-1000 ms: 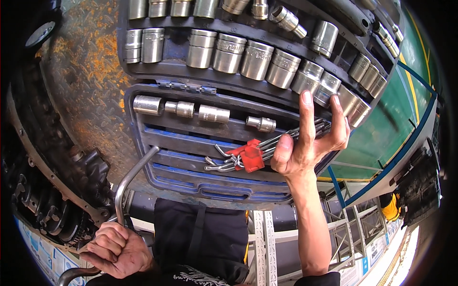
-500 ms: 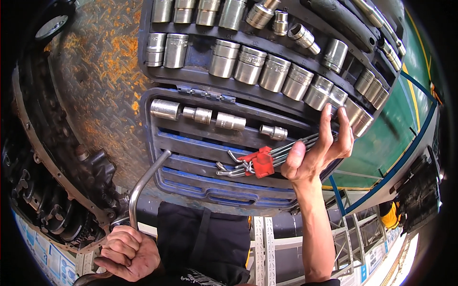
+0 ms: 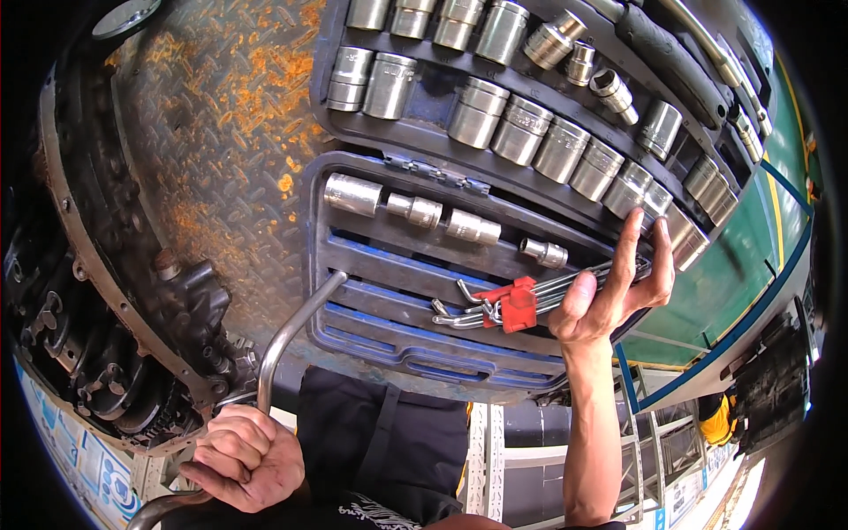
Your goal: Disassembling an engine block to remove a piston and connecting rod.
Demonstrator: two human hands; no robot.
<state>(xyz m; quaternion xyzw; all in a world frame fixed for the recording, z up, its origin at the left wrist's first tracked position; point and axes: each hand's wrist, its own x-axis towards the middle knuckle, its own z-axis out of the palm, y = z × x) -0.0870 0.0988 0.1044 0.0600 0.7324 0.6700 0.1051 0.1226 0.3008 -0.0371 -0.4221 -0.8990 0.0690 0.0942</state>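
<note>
My right hand (image 3: 612, 296) grips a set of metal hex keys in a red holder (image 3: 512, 303), held just above the lower tray of an open blue socket case (image 3: 371, 265). Its index finger points up toward the row of chrome sockets (image 3: 565, 146). My left hand (image 3: 247, 455) is closed around the bent steel handle of a speed brace (image 3: 287, 344), whose shaft rises toward the case's left edge.
The case lies on a rusty checker-plate surface (image 3: 221, 150). A dark, greasy engine block (image 3: 97, 353) sits at the left. A green panel (image 3: 742, 283) and metal frame lie to the right. Long black-handled tools (image 3: 671, 62) fill the case's top row.
The view has shifted, so the case sits further right and higher. My right hand still holds the hex keys and my left still grips the handle, now closer to the case.
</note>
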